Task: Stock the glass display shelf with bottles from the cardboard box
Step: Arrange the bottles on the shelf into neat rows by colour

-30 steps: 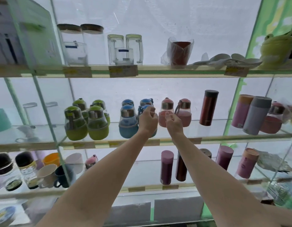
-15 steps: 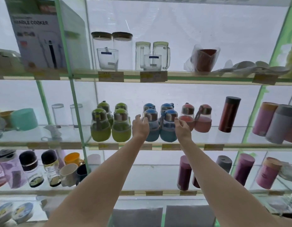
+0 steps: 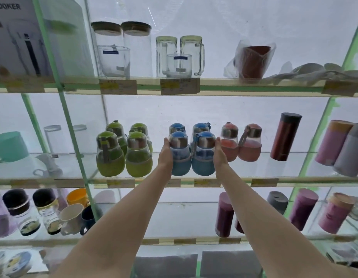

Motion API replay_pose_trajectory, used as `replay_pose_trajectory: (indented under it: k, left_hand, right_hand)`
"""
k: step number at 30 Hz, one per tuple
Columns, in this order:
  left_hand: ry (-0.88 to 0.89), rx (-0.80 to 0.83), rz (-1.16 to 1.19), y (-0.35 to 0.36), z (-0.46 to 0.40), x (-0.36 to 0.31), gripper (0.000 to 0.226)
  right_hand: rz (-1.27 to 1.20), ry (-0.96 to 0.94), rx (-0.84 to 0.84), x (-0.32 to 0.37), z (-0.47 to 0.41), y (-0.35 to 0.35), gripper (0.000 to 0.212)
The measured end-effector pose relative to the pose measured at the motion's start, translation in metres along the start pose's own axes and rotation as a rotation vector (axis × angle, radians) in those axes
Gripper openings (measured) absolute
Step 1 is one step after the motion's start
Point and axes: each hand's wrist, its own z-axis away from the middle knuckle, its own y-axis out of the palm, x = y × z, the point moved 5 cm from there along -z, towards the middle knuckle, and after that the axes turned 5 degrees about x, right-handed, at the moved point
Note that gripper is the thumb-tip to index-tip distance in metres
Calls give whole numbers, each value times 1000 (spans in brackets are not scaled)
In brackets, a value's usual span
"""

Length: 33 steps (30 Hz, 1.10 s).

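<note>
At the centre of the frame, four blue bottles (image 3: 191, 152) are grouped upright in two rows on the middle glass shelf (image 3: 254, 180). The front pair is flanked by both hands: the left hand (image 3: 166, 155) is laid flat against the left front bottle and the right hand (image 3: 219, 155) against the right front one, with the fingers (image 3: 166, 143) kept straight and together, not curled round anything. Just left of the group, four green bottles (image 3: 124, 150) are crowded close to the left hand; just right, two pink bottles (image 3: 241, 144) are set beside the right hand, so little room is left on either side. Further right a dark red flask (image 3: 285, 136) is seen, well apart. On the upper shelf, glass jars (image 3: 122, 49) and mugs (image 3: 179, 56) are lined up. The cardboard box is not seen.
</note>
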Motion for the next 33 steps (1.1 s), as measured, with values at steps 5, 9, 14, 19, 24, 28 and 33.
replay_pose_trajectory:
  k: [5, 9, 14, 19, 24, 28, 33]
  left_hand:
    - [13, 3, 62, -2, -21, 2, 54]
    - [41, 92, 40, -5, -30, -2, 44]
    - [48, 171, 33, -12, -34, -5, 39]
    - [54, 218, 44, -11, -28, -8, 38]
    - [63, 209, 15, -30, -25, -12, 42]
    - [71, 194, -29, -38, -26, -13, 45]
    - [69, 191, -31, -37, -27, -11, 45]
  right_hand:
    - [-57, 60, 86, -6, -22, -3, 53]
    - [-67, 49, 180, -8, -36, -2, 60]
    - [-70, 38, 240, -10, -41, 9, 47]
    - [-119, 21, 268, -10, -39, 14, 42]
    - [-113, 23, 292, -12, -32, 33, 43]
    - [-123, 27, 276, -13, -32, 39, 42]
    - [-94, 26, 252, -16, -34, 37, 42]
